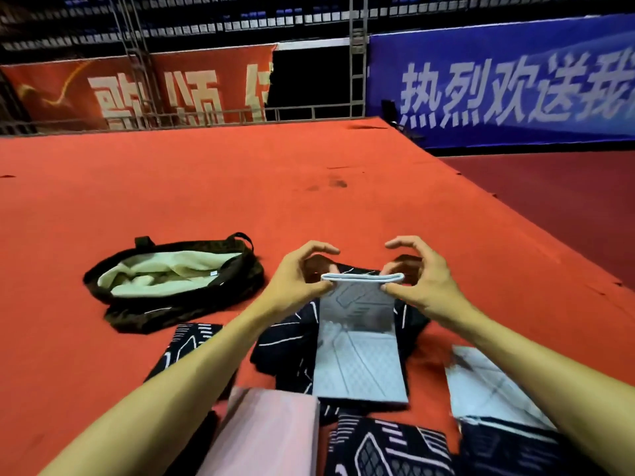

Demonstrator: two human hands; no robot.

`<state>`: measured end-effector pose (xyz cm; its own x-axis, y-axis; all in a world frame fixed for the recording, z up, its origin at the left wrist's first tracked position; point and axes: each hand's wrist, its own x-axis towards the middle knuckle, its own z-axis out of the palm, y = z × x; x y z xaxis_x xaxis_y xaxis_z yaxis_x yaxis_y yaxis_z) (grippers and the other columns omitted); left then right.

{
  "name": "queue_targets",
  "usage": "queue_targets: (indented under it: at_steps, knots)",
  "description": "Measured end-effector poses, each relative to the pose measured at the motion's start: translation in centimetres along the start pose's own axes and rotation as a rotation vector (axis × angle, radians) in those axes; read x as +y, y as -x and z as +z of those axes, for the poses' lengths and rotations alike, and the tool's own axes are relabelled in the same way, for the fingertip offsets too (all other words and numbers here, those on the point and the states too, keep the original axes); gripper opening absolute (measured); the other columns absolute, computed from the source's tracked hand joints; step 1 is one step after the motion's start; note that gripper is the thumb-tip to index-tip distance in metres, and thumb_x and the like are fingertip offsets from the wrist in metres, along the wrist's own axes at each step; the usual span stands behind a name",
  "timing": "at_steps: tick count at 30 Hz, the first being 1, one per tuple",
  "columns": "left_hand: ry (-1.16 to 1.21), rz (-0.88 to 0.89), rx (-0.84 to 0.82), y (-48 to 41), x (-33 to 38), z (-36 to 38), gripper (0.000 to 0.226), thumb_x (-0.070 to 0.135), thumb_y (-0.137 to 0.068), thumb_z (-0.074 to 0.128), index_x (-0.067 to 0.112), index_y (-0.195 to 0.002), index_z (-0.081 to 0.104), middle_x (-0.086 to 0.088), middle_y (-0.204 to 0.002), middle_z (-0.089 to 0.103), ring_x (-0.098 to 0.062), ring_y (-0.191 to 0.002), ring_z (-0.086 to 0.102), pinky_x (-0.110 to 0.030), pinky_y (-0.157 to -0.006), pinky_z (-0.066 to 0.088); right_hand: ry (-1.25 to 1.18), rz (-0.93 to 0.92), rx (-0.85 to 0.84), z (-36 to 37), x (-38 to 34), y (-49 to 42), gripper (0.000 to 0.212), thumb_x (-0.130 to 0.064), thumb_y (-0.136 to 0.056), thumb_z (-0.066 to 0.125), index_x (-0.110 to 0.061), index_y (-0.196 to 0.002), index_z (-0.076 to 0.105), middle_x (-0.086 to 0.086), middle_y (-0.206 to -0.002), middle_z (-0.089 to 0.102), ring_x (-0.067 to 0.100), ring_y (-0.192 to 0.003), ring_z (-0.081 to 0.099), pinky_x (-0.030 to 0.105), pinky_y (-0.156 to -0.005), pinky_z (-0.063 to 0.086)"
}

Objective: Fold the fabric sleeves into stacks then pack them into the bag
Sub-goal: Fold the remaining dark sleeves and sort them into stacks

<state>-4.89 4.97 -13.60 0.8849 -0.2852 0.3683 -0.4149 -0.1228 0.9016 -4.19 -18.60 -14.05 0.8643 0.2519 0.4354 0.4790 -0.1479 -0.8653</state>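
Observation:
A light blue fabric sleeve (pixel 359 341) hangs folded over between my hands above the red carpet. My left hand (pixel 299 280) pinches its top fold at the left end, and my right hand (pixel 417 276) pinches the right end. Under it lies a heap of black sleeves with white lines (pixel 285 341). A pink sleeve (pixel 271 431) lies nearest me, more black patterned sleeves (pixel 385 448) beside it, and another light blue sleeve (pixel 488 389) to the right. The dark bag (pixel 185 304) with a pale green lining lies open at the left.
The red carpeted platform (pixel 240 187) stretches ahead and ends in an edge at the right, with darker red floor (pixel 556 201) below. Red and blue banners and metal scaffolding stand at the back.

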Motion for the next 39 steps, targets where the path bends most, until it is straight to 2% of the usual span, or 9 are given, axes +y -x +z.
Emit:
queue_targets:
  at_steps: [7,10,12,18,23,27,31,34,39]
  knots:
    - [-0.376,0.005,-0.304,7.3,-0.8,1.6,0.046,-0.011,-0.076,0.059,0.018,-0.111,0.055,-0.001,-0.085,0.066,-0.012,-0.078,0.061,-0.026,-0.076,0.050,0.272,-0.047,-0.378,0.3,1.5,7.7,0.059,-0.014,-0.067,0.078,-0.041,-0.111,0.049,-0.008,-0.082,0.070,0.012,-0.076,0.066,0.033,-0.077,0.052]
    - [-0.600,0.018,-0.486,8.4,-1.2,1.8,0.048,0.004,-0.078,0.066,0.028,-0.117,0.052,0.003,-0.091,0.069,-0.015,-0.085,0.063,-0.035,-0.083,0.051,0.388,-0.051,-0.503,0.7,1.6,8.4,0.054,-0.024,-0.070,0.076,-0.042,-0.112,0.047,-0.015,-0.080,0.068,0.005,-0.073,0.063,0.021,-0.071,0.048]
    - [-0.568,-0.023,-0.502,8.2,-0.7,2.0,0.043,0.004,-0.082,0.066,0.020,-0.120,0.053,0.001,-0.093,0.071,-0.012,-0.088,0.065,-0.031,-0.087,0.051,0.392,-0.036,-0.540,0.9,1.4,8.2,0.051,-0.031,-0.071,0.077,-0.038,-0.114,0.050,-0.012,-0.079,0.068,0.003,-0.072,0.062,0.016,-0.071,0.045]
    - [-0.597,0.013,-0.162,4.5,-1.9,2.4,0.033,-0.003,-0.077,0.062,0.012,-0.106,0.059,-0.002,-0.092,0.066,-0.014,-0.083,0.063,-0.024,-0.074,0.049,0.392,0.024,-0.048,1.6,2.1,5.3,0.045,-0.010,-0.074,0.071,-0.037,-0.105,0.054,-0.008,-0.083,0.069,0.019,-0.072,0.064,0.040,-0.072,0.053]
    - [-0.671,-0.059,-0.276,3.9,-4.1,2.5,0.053,0.007,-0.075,0.067,0.018,-0.125,0.052,-0.001,-0.112,0.060,-0.013,-0.103,0.054,-0.018,-0.087,0.044,0.410,0.130,-0.179,2.3,3.8,4.7,0.065,-0.010,-0.068,0.073,-0.050,-0.110,0.043,-0.010,-0.092,0.068,0.004,-0.091,0.064,0.027,-0.083,0.049]
    - [-0.614,-0.170,-0.328,4.3,-5.1,1.1,0.068,0.017,-0.075,0.078,0.022,-0.133,0.042,0.003,-0.124,0.055,-0.003,-0.117,0.048,-0.008,-0.097,0.033,0.428,0.160,-0.273,2.1,4.4,5.2,0.073,-0.015,-0.067,0.075,-0.053,-0.117,0.038,-0.010,-0.090,0.065,0.009,-0.090,0.063,0.028,-0.082,0.049]
    - [-0.552,-0.163,-0.261,4.3,-4.7,1.1,0.058,0.025,-0.078,0.078,0.029,-0.126,0.046,0.003,-0.111,0.059,-0.009,-0.102,0.056,-0.026,-0.094,0.044,0.321,0.163,-0.242,2.4,4.4,4.8,0.056,-0.013,-0.079,0.068,-0.048,-0.114,0.041,-0.007,-0.081,0.064,0.011,-0.070,0.059,0.036,-0.074,0.050]
    - [-0.524,-0.135,-0.202,4.4,-4.1,1.9,0.042,0.018,-0.084,0.070,0.029,-0.119,0.050,0.001,-0.101,0.058,-0.021,-0.088,0.060,-0.037,-0.082,0.049,0.377,0.154,-0.229,2.5,4.4,4.6,0.054,-0.009,-0.078,0.064,-0.046,-0.112,0.044,-0.007,-0.078,0.063,0.019,-0.076,0.059,0.041,-0.079,0.048]
    - [-0.375,-0.037,-0.161,4.3,-1.4,3.6,0.047,0.000,-0.082,0.067,0.027,-0.118,0.054,0.003,-0.095,0.049,-0.004,-0.072,0.049,-0.024,-0.068,0.044,0.225,0.141,-0.200,0.9,1.4,5.1,0.057,0.006,-0.073,0.068,-0.034,-0.111,0.052,-0.002,-0.086,0.057,0.004,-0.067,0.051,0.031,-0.069,0.046]
